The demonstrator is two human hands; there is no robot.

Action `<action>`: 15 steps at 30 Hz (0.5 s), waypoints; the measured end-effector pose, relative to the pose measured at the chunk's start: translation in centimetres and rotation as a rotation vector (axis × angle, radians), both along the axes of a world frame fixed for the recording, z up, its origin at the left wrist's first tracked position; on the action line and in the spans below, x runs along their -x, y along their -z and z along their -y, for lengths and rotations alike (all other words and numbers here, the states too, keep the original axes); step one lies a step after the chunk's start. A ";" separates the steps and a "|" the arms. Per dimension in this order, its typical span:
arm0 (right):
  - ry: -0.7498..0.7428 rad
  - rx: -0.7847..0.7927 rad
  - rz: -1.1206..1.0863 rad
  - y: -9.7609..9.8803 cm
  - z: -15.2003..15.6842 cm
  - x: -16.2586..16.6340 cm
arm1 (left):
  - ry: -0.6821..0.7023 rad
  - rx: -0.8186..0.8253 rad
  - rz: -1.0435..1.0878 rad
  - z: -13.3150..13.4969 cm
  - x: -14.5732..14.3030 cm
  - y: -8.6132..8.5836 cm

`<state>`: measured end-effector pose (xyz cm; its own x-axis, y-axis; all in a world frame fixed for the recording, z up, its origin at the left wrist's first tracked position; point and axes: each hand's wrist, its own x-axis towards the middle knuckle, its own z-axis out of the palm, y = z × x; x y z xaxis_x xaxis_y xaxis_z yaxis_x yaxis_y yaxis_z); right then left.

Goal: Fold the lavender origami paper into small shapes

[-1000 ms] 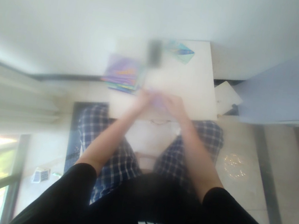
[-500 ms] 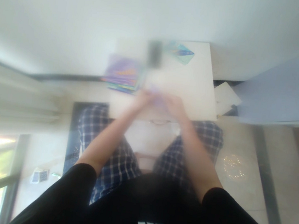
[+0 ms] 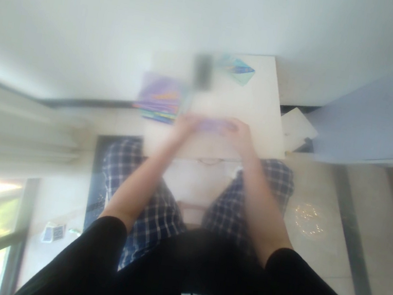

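Note:
The picture is blurred. My left hand [image 3: 185,125] and my right hand [image 3: 239,135] rest close together on a small white table [image 3: 257,108], near its front edge. Between them lies a pale purple sheet [image 3: 212,125], and each hand touches one end of it. The fingers are too smeared to show how they grip. A stack of purple and multicoloured sheets [image 3: 160,97] lies just left of my left hand.
A dark blurred object [image 3: 203,71] and a teal diamond-shaped sheet [image 3: 238,69] lie at the table's far side. A large pale blue board [image 3: 370,124] and a white sheet [image 3: 297,128] sit to the right. My checked-trouser knees sit under the table.
Both hands have moved a little further onto the table and slightly apart. The purple sheet between them now looks wider and flatter.

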<state>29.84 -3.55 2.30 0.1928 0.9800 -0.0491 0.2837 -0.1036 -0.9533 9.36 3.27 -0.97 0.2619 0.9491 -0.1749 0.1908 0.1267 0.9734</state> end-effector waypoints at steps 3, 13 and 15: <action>0.113 -0.028 -0.013 0.3 -0.2 0.0 | 0.053 0.029 -0.020 0.4 -0.1 -0.8; 0.030 -0.098 0.065 0.8 -0.1 0.7 | 0.364 0.147 0.067 0.8 0.0 -0.2; 0.004 -0.106 0.058 0.8 0.1 1.2 | 0.419 0.161 0.067 0.6 0.1 0.3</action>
<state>28.67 -3.62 1.47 0.1966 0.9782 0.0664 0.3380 -0.0040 -0.9411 9.22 2.65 -1.23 0.6334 0.7209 -0.2814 0.1954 0.2028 0.9595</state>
